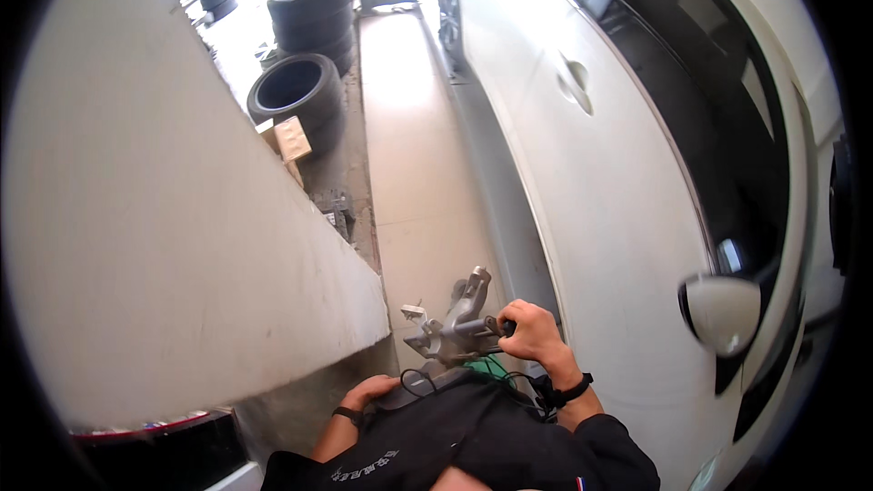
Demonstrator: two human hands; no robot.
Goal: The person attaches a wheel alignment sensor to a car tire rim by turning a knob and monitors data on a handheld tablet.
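In front of my body is a grey metal part (446,332) with several arms and brackets, its exact kind unclear. My right hand (530,329) is closed around the dark end of a short bar on its right side. Lower and to the left, my left hand (371,388) rests by the edge of a dark grey thing beside my black top; its fingertips are hidden. Black cables (420,382) and something green (488,366) lie between the metal part and my body.
A white car (600,218) with a door mirror (723,314) stands close on my right. On my left is a pale wall (200,245). Ahead, a tiled strip (418,145) runs beside stacked black tyres (309,14) and a small cardboard box (292,138).
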